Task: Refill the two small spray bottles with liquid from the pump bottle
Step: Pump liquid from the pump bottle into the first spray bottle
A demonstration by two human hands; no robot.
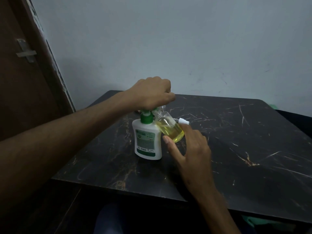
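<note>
Pump bottles: one (146, 139), upright on the table (236, 149).
Spray bottles: one (170, 128), tilted, mouth at the pump's nozzle, half full of yellow liquid.
Spray caps: one (183, 121), lying behind.
Left hand (152, 94): fingers curled, pressed on the pump head.
Right hand (189, 146): thumb and fingers clamped on the spray bottle.

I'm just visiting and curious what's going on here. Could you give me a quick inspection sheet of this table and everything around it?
Surface: dark marble-patterned table with pale veins.
Job's things: white pump bottle with green pump, upright; small clear spray bottle, tilted, its mouth at the pump's nozzle, partly full of yellow liquid; white spray cap lying behind it.
Clutter: a small object behind the pump bottle, too hidden to name.
Grippers: left hand presses down on the pump head; right hand holds the spray bottle between thumb and fingers.
Cables: nothing seen.
Surroundings: grey wall; brown door with metal handle at left.
</note>
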